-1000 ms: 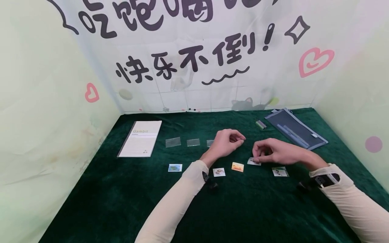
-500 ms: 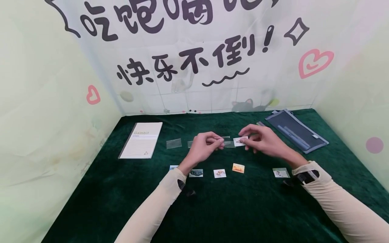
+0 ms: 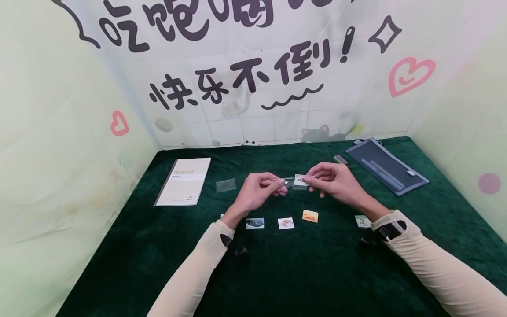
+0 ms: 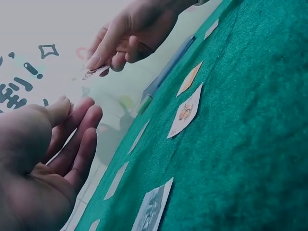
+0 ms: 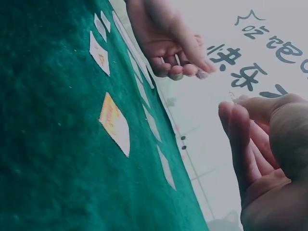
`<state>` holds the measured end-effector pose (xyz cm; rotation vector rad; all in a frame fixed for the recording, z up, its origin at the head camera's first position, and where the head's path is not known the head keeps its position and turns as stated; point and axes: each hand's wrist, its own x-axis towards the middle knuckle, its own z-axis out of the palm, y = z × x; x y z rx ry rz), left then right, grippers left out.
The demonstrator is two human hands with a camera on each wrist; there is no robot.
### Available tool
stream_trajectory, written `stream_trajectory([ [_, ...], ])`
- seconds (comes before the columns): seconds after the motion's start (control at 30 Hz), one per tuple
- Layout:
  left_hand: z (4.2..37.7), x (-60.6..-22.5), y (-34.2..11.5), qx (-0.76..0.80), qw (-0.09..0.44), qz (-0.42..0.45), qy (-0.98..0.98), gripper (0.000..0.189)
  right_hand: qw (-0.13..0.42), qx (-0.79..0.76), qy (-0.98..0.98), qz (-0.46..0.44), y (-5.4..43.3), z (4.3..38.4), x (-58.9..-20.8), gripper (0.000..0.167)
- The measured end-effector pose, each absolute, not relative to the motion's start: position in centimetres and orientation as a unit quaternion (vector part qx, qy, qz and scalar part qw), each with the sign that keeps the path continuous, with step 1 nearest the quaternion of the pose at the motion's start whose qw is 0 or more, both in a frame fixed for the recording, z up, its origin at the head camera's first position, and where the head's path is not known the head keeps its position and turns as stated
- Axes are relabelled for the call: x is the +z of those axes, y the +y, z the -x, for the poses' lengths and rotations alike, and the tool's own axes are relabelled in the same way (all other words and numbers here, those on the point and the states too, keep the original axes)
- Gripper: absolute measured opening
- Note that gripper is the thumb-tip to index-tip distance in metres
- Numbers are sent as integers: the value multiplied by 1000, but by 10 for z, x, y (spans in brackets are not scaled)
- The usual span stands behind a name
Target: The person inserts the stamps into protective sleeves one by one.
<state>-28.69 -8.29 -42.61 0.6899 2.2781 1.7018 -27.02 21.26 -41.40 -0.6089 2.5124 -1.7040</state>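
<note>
Nearest you, loose stamps lie on the green cloth. Beyond them, your left hand pinches a clear sleeve and your right hand pinches a small stamp at the sleeve's right; whether its edge is inside, I can't tell. If the edges meet crooked, the stamp could crease or the flimsy sleeve buckle.

R grip pinches sm. card, apart fr. L grip; orange card lies on grn cloth.
</note>
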Motion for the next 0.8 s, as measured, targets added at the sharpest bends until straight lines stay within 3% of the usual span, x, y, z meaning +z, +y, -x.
stream_trajectory([
  [0.33, 286, -433, -78, 581, 128, -271, 756, 40, -2, -547, 820, 170, 213, 268, -420, 27],
  [0.8, 286, -431, -83, 588, 128, -247, 760, 39, 7, -557, 811, 178, 209, 268, -423, 27],
])
